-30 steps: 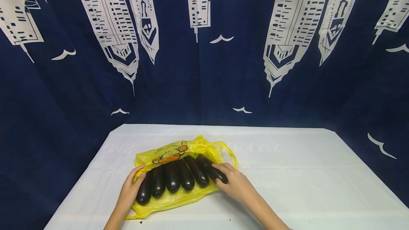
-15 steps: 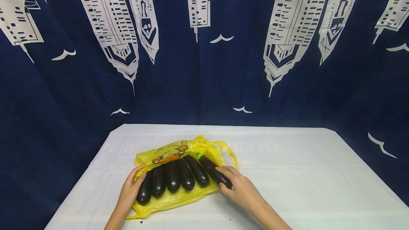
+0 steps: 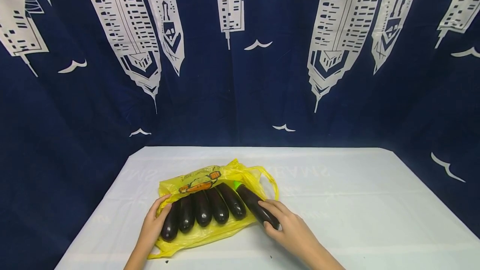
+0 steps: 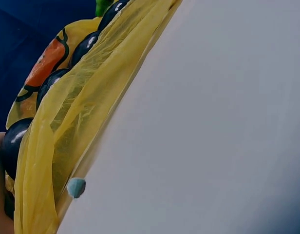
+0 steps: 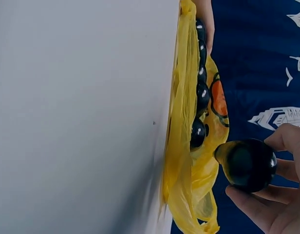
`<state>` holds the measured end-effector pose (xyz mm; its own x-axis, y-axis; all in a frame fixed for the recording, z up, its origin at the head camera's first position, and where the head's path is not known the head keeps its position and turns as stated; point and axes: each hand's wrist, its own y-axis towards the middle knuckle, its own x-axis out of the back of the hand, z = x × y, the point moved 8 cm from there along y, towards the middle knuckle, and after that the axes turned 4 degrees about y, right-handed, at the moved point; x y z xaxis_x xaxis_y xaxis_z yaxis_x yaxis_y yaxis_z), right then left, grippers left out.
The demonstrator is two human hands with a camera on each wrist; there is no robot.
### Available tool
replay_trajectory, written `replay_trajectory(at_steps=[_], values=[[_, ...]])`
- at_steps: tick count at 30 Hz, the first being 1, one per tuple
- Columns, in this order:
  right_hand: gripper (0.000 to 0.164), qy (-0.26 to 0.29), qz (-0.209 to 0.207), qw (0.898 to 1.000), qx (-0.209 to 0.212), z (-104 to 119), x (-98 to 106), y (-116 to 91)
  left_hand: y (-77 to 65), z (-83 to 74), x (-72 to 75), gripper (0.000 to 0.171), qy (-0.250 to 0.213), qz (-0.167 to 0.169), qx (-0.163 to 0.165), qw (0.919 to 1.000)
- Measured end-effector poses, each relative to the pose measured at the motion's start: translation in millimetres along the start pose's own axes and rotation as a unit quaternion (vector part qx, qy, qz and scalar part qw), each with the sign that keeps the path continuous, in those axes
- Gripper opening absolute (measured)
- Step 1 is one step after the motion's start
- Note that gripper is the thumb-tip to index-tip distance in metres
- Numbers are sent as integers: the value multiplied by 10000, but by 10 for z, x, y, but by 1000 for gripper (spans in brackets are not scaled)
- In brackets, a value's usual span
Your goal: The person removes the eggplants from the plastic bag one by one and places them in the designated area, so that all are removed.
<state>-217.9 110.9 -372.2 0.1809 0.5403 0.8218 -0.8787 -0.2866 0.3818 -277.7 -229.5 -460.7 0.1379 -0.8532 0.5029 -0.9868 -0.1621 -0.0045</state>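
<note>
- Glossy dark-purple, elongated eggplants [image 3: 203,211], six in view: five lie side by side in the open mouth of a thin, crinkly yellow plastic bag with an orange-and-green print [image 3: 210,232], and number six is in a hand just right of the row.
- Far left, the person's bare left hand [image 3: 153,218] rests against the bag's edge and the leftmost eggplant, thumb toward the row. Can't tell if the fingers are actually gripping anything there or just touching.
- Small blue-green crumb [image 4: 76,187] right by the bag's edge, best seen from the left wrist.
- Middle: the five lie tilted a bit, rounded ends toward the person, tops tucked under the printed flap. Yellow sheet shows below them.
- Right of those, eggplant six slants across the bag's right side, bright green end up by the flap, fat end out past the lower edge. Can't say whether it touches the bag.
- Bare right hand [image 3: 294,228] has its fingers and thumb curled around that fat end, so yeah, proper grasp. Bag's loop handle sits just above.
- Farther right, plain white table cover [image 3: 367,220].
- Spanning the whole back, navy fabric backdrop with upside-down white skyscrapers and birds [image 3: 270,91].
</note>
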Motion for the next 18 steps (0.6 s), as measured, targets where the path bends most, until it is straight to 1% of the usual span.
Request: replay_trajectory(at_steps=[5, 13, 18], values=[[47, 24, -144, 9999, -65, -6, 63, -85, 0, -4, 3, 57, 15, 6, 1, 10000], [47, 179, -3, 9975, -685, -86, 130, -200, 3, -2, 3, 57, 12, 5, 26, 10000], [46, 227, -23, 9964, -813, -106, 207, -255, 3, 3, 1, 57, 31, -3, 31, 10000]])
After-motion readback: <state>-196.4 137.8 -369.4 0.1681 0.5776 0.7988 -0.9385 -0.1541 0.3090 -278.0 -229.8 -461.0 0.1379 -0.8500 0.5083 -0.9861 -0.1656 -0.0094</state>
